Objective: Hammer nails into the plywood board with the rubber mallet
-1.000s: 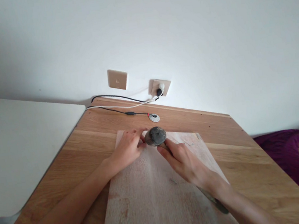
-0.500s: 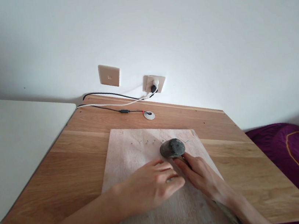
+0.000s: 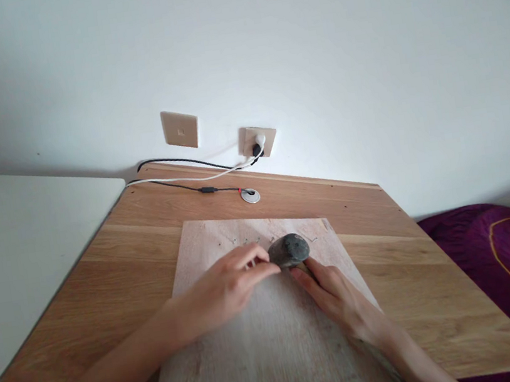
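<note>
A pale plywood board point(image 3: 257, 342) lies on a wooden table point(image 3: 416, 295). Several small nails point(image 3: 247, 241) stand in a row near the board's far edge. My right hand point(image 3: 333, 290) is wrapped round the handle of a hammer, whose dark head point(image 3: 289, 250) rests just short of the nails. My left hand point(image 3: 230, 283) reaches in beside the hammer head, its fingers pinched together at a spot on the board. What the pinch holds is too small to make out.
A white tabletop point(image 3: 21, 249) adjoins on the left. Black and white cables point(image 3: 187, 178) run from a wall socket point(image 3: 256, 141) to a round grommet point(image 3: 251, 196) in the table. A blank wall plate point(image 3: 180, 129) sits beside it. Purple bedding point(image 3: 507, 263) lies to the right.
The view shifted, baring the row of nails. My left hand drew back from the far edge, lay flat, and now pinches beside the hammer head. The hammer shifted right and nearer.
</note>
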`<state>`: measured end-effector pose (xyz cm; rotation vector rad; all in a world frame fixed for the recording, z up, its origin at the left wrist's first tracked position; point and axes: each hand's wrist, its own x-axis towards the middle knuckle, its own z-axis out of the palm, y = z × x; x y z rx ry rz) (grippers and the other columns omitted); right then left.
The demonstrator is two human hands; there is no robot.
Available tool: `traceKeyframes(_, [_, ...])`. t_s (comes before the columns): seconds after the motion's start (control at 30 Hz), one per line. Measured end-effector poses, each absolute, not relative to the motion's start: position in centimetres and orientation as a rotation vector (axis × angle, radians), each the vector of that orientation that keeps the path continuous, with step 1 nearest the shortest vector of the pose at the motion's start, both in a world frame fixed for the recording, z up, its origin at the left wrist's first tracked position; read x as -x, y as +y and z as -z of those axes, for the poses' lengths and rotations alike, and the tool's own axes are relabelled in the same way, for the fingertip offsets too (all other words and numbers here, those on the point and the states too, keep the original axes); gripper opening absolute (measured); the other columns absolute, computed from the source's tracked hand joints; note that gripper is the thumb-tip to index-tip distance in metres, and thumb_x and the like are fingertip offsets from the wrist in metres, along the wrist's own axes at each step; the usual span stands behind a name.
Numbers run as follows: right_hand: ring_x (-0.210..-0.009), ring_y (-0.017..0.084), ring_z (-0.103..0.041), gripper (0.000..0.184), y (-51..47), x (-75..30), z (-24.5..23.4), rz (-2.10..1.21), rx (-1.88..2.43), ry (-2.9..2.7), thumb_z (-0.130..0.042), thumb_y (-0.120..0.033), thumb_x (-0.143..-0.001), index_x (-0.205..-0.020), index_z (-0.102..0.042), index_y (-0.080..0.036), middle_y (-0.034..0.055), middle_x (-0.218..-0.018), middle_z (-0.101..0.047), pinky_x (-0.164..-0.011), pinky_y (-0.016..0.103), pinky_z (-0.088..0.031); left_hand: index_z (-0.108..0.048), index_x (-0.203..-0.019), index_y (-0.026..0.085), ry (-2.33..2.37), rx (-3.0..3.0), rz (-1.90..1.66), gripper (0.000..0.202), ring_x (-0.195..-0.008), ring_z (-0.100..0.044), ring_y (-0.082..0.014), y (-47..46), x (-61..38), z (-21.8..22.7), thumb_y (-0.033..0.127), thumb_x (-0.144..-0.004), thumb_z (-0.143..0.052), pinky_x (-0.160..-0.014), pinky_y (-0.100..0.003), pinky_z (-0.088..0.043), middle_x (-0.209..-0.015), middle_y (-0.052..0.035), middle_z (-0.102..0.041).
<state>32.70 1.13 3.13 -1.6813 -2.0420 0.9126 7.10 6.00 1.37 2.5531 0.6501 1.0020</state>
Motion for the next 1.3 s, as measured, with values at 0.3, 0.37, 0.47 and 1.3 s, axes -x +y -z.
traceKeyframes(0.3, [-0.060,0.015,-0.042,0.037,1.5,-32.9,-2.8,-0.972,1.721,-2.023,-0.039,-0.052,-0.111,-0.089,-0.050,-0.024,-0.0072,-0.063,-0.042,-0.059,0.030,-0.029,-0.080,-0.099,0.020,1.136,-2.223,-1.351,0.017,-0.096,-0.072,-0.0174,11.7,-2.4,0.3,0.013,-0.098,-0.064,-0.090,-0.032,-0.059,-0.104,-0.0050,-0.074])
traceKeyframes(0.37, [-0.060,0.016,-0.043,0.038,1.5,-32.9,-2.9,-0.970,1.717,-2.028,-0.039,-0.053,-0.111,-0.089,-0.050,-0.024,-0.0070,-0.063,-0.042,-0.060,0.030,-0.030,-0.080,-0.097,0.020,1.134,-2.177,-1.275,0.015,-0.093,-0.073,-0.0172,12.0,-2.2,0.7,0.013,-0.095,-0.066,-0.088,-0.032,-0.060,-0.102,-0.0045,-0.075])
traceKeyframes(0.47, [-0.062,0.017,-0.047,0.038,1.4,-32.8,-3.2,-0.939,1.707,-2.036,-0.039,-0.053,-0.111,-0.090,-0.051,-0.024,-0.0060,-0.065,-0.045,-0.062,0.031,-0.032,-0.078,-0.094,0.018,1.070,-2.125,-1.130,0.013,-0.086,-0.073,-0.0158,12.0,-2.2,0.9,0.011,-0.092,-0.067,-0.082,-0.029,-0.061,-0.099,-0.0039,-0.075])
traceKeyframes(1.3, [-0.059,0.015,-0.040,0.038,1.6,-32.9,-2.8,-0.969,1.713,-2.016,-0.039,-0.054,-0.109,-0.086,-0.047,-0.026,-0.0072,-0.062,-0.039,-0.058,0.030,-0.029,-0.070,-0.083,0.018,1.041,-2.133,-1.112,0.011,-0.077,-0.067,-0.0133,11.3,-1.2,1.8,0.008,-0.087,-0.072,-0.072,-0.025,-0.055,-0.087,-0.0008,-0.071])
